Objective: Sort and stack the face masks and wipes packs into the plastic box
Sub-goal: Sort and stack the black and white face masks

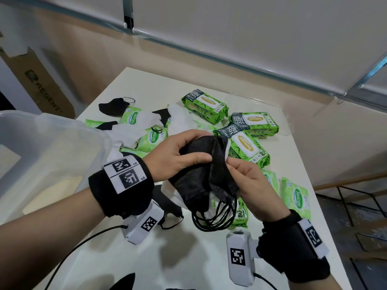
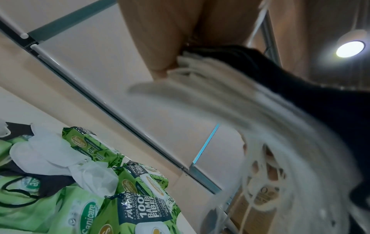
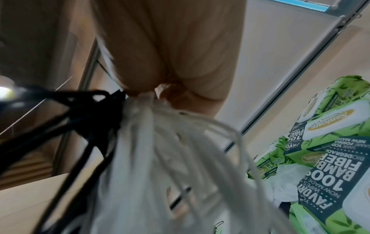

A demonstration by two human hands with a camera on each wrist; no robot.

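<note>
Both hands hold one bundle of face masks [image 1: 204, 178] above the table's middle, black masks on top and white ones beneath, ear loops hanging down. My left hand [image 1: 178, 155] grips its upper left end with the thumb across the black fabric. My right hand [image 1: 249, 181] pinches its right edge. The left wrist view shows the white layers [image 2: 230, 98] under the black ones [image 2: 320, 101]. White loops [image 3: 180, 142] and black loops [image 3: 84, 114] hang in the right wrist view. Green wipes packs [image 1: 206, 106] lie scattered behind. The clear plastic box [image 1: 41, 147] stands at the left.
Loose black masks [image 1: 116, 106] and white masks [image 1: 150, 118] lie among small green packs [image 1: 295, 197] on the white table [image 1: 146, 258]. A cardboard carton [image 1: 35, 82] leans at the far left. The table's right edge drops to a floor with a metal frame.
</note>
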